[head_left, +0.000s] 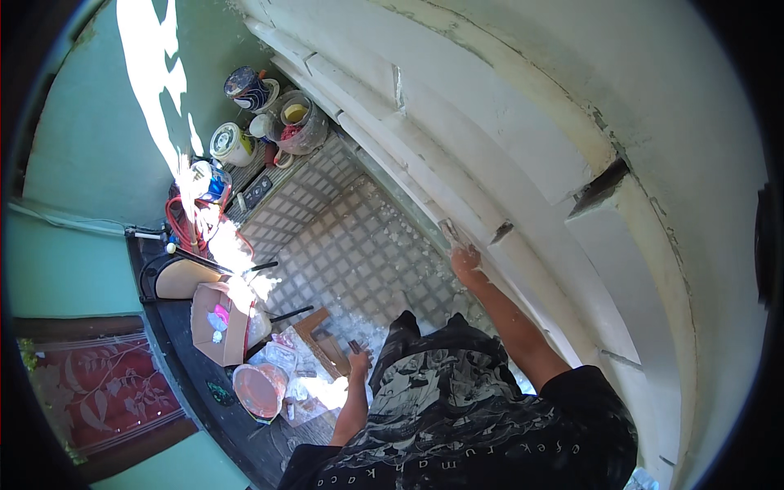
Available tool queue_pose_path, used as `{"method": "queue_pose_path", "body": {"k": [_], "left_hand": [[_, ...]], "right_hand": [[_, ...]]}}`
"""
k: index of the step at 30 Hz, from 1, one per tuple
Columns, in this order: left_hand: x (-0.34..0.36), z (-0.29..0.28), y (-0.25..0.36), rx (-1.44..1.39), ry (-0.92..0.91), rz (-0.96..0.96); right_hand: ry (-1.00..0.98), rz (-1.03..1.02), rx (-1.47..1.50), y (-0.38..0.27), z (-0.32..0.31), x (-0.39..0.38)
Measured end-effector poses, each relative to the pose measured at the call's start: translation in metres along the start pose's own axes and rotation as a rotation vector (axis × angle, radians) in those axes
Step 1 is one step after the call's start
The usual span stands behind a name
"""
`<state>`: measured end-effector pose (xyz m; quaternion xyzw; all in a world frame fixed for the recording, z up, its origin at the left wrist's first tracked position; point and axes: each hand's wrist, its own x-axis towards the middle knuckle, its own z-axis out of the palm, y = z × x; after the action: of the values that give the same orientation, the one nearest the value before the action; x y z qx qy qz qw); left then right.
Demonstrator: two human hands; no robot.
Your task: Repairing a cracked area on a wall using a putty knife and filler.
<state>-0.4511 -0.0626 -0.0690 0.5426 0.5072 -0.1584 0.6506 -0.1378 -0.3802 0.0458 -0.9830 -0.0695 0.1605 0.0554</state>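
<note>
My right hand (pixel 465 260) reaches out to the lower ledge of the white stepped wall moulding (pixel 425 175). Its fingers are closed around a small flat pale tool (pixel 447 229), which looks like a scraper and lies against or close to the ledge; contact is hard to judge. Low beside my left leg, my left hand (pixel 359 360) is closed on a small dark flat tool (pixel 354 347), whose exact kind is too small to tell. A brown angled board (pixel 321 343) lies just left of that hand.
A pinkish bucket (pixel 260 387) and an open cardboard box (pixel 222 327) stand at the left. Paint cans (pixel 231 144) and a clear tub (pixel 304 131) crowd the far corner, near a red hose (pixel 181 224). White crumbs litter the tiled floor (pixel 359 237).
</note>
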Motion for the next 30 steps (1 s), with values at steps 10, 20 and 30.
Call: {"method": "queue_pose_path", "body": {"k": [10, 20, 30], "left_hand": [[-0.008, 0.0, -0.003, 0.012, 0.054, 0.049], [-0.028, 0.007, -0.005, 0.101, 0.022, 0.042], [-0.061, 0.01, -0.032, 0.062, 0.127, 0.136]], "right_hand": [[0.164, -0.002, 0.18, -0.017, -0.012, 0.003], [0.122, -0.027, 0.105, -0.014, -0.011, -0.003], [-0.01, -0.039, 0.162, -0.017, -0.021, -0.007]]}}
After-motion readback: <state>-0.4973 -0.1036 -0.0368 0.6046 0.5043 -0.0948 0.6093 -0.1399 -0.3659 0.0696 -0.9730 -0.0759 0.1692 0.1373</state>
